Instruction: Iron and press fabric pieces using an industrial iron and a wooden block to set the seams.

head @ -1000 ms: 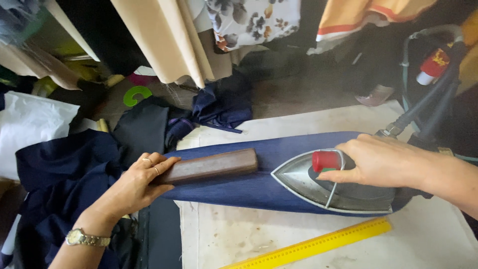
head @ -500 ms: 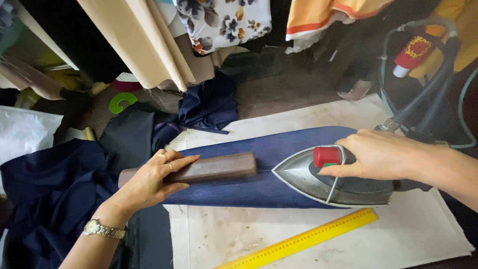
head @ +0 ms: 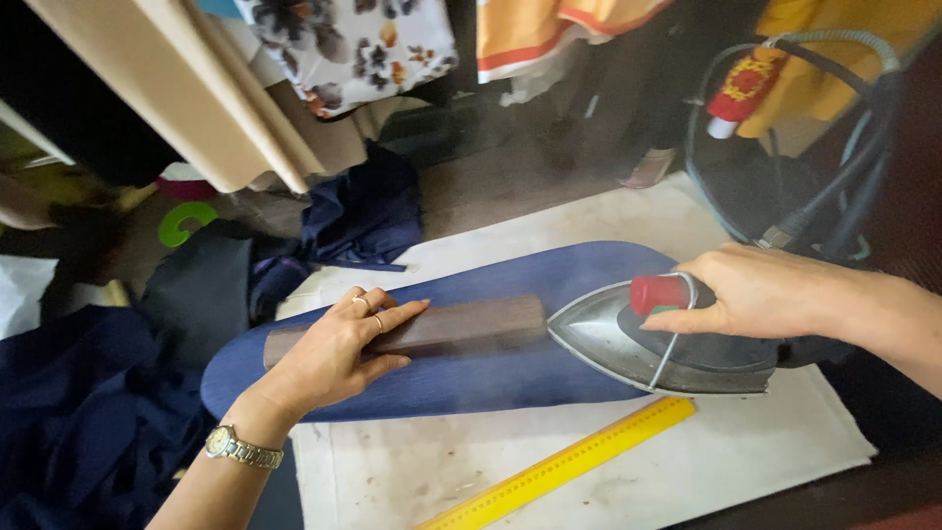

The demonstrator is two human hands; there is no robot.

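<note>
A long navy blue fabric piece [head: 549,378] lies across a white padded ironing surface [head: 746,461]. My left hand [head: 339,348], with rings and a wristwatch, presses flat on a brown wooden block [head: 471,324] that rests on the fabric. My right hand [head: 760,292] grips the handle of a silver steam iron [head: 638,344] with a red knob; the iron's tip points at the block's right end. Faint steam drifts near the iron.
A yellow ruler [head: 569,466] lies on the white surface near the front edge. Dark navy cloth [head: 78,422] is heaped at the left. Hoses and a cord [head: 824,186] loop at the right. Hanging garments [head: 343,49] fill the back.
The view has shifted slightly. The iron and the block have stayed close together on the fabric, with both hands keeping their hold.
</note>
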